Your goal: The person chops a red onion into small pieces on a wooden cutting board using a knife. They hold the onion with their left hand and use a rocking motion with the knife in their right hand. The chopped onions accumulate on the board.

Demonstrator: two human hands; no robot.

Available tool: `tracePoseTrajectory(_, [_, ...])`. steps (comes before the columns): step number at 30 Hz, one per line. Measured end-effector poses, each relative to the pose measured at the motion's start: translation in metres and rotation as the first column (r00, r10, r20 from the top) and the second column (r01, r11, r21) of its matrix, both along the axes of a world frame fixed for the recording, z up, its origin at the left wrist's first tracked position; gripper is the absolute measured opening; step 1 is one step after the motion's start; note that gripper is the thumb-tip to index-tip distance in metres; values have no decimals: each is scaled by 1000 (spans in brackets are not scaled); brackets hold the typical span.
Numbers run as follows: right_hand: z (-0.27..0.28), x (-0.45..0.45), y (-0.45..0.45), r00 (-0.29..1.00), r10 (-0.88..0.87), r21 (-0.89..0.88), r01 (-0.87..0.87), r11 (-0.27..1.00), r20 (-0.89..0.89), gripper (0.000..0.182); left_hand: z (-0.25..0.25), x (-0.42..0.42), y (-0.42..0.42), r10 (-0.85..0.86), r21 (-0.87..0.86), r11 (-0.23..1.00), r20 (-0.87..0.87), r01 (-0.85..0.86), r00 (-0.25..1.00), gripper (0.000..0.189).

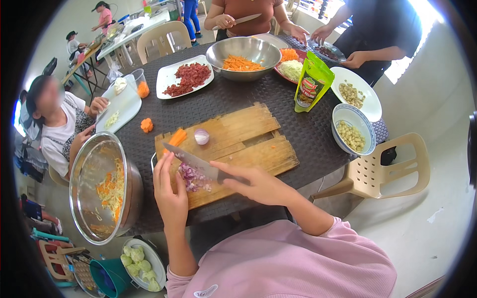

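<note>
My right hand (257, 186) grips the dark handle of a kitchen knife (195, 162), index finger laid along it. The blade slants across a worn wooden cutting board (238, 149), over a small heap of chopped red onion (192, 177). Beside the blade's tip is my left hand (169, 197), its thumb apart from the fingers and its fingertips at or against the steel. Whether they press on it is hard to see. On the board's far side lie a peeled piece of onion (201, 136) and some carrot sticks (178, 138), partly behind the knife.
A steel bowl of shredded vegetables (108, 197) stands at left. Beyond the board are a plate of diced red meat (190, 78), a steel bowl of carrot strips (244, 52) and a green relish pouch (313, 83). A person (63, 119) cuts at left; two others stand across the table.
</note>
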State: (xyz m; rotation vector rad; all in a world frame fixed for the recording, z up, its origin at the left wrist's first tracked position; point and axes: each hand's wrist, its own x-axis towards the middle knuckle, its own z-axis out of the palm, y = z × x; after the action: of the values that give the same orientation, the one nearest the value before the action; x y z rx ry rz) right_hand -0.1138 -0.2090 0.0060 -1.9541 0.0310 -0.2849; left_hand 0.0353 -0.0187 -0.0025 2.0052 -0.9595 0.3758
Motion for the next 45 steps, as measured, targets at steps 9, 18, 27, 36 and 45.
tracePoseTrajectory(9, [25,2,-1,920,73,293,47,955,-386,58,2,23,2,-139,122,984,92,127,986,66])
tracePoseTrajectory(18, [31,17,6,928,45,337,89,937,-370,59,-1,8,3,-206,127,973,109,192,972,63])
tracePoseTrajectory(27, [31,8,0,960,-19,303,108,947,-281,54,-5,1,14,-176,99,983,236,156,956,32])
tracePoseTrajectory(36, [30,-6,-1,979,-104,-85,91,992,-173,49,-5,5,8,-105,17,994,8,105,994,14])
tracePoseTrajectory(45, [24,-16,-7,985,-165,-83,161,984,-45,48,20,-13,-2,-181,31,983,-72,183,981,36])
